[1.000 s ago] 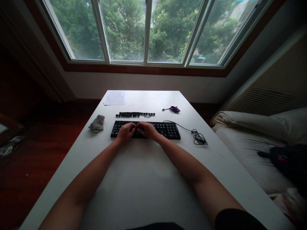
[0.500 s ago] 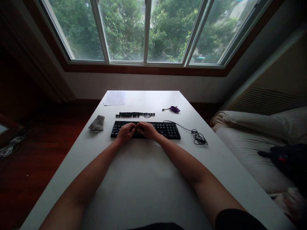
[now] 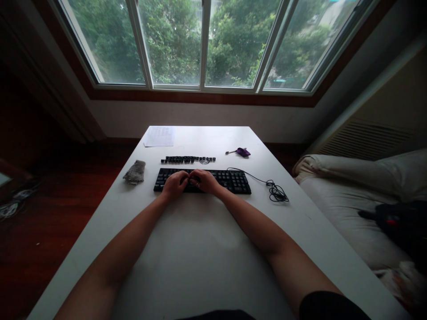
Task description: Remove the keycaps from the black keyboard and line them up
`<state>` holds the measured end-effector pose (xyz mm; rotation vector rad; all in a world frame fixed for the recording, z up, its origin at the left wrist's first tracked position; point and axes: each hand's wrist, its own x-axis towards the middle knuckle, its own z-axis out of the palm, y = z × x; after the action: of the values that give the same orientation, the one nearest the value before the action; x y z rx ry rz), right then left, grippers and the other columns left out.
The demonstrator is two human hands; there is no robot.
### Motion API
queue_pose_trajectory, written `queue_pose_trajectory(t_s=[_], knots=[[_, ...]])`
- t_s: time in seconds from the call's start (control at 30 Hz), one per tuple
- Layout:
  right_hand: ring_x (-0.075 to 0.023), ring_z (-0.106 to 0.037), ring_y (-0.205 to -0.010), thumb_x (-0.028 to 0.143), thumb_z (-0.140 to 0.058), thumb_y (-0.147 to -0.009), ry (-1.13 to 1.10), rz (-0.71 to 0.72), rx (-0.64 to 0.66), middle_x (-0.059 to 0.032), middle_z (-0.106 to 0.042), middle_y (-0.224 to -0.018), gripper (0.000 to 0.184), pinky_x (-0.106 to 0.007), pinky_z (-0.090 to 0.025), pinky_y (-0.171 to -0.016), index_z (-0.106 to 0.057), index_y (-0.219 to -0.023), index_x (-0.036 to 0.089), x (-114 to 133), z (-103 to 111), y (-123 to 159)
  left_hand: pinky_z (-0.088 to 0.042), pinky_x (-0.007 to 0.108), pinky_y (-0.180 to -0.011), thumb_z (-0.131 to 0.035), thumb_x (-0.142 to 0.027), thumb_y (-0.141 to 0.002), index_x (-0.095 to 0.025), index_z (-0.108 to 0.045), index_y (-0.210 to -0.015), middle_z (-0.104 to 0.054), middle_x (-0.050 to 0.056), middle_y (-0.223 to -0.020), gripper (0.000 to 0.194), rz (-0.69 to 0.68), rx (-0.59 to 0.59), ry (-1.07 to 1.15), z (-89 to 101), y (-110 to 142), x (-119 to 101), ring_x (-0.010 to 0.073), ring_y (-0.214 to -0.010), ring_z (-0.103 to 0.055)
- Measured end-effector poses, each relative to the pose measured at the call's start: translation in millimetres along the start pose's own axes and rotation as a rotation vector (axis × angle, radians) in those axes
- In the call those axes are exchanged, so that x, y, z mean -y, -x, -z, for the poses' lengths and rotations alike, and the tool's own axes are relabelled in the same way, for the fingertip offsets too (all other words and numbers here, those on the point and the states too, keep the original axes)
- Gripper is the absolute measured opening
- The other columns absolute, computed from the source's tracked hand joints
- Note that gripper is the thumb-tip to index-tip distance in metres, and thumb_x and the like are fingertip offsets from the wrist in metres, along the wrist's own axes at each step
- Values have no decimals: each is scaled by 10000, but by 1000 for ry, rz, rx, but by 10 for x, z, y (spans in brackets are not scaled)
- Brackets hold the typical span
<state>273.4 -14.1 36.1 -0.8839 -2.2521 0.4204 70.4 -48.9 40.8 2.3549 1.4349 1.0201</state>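
Note:
A black computer keyboard [image 3: 233, 181] lies across the white table in front of me. My left hand [image 3: 175, 183] rests over its left-middle part, fingers curled inward. Right beside it, my right hand [image 3: 204, 181] is also curled over the keys, and the fingertips of both meet. A small glint shows under the right fingers, but what the fingers grip is too small and hidden to name. Behind the keyboard stand rows of loose black keycaps [image 3: 180, 159], with a small round silvery disc [image 3: 204, 162] next to them.
To the left lies a folded grey cloth [image 3: 134, 172]. A purple object with a brush-like handle [image 3: 243, 152] sits at the back right, and a printed sheet [image 3: 160, 136] at the back left. The keyboard's coiled cable [image 3: 277, 192] lies on the right. Beyond the table's right edge is a bed [image 3: 333, 200].

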Motion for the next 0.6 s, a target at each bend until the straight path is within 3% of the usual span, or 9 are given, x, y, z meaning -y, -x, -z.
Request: queue_pose_trajectory(t_s=[0.6], knots=[[-158, -609, -815, 201, -664, -849, -7, -5, 0, -27, -690, -932, 192, -254, -442, -749, -688, -1037, 229, 28, 28, 6, -493, 338, -820, -533, -248, -907, -222, -641, -1022, -697, 55, -966, 160, -3, -3, 4, 2, 0, -12, 226, -917, -647]])
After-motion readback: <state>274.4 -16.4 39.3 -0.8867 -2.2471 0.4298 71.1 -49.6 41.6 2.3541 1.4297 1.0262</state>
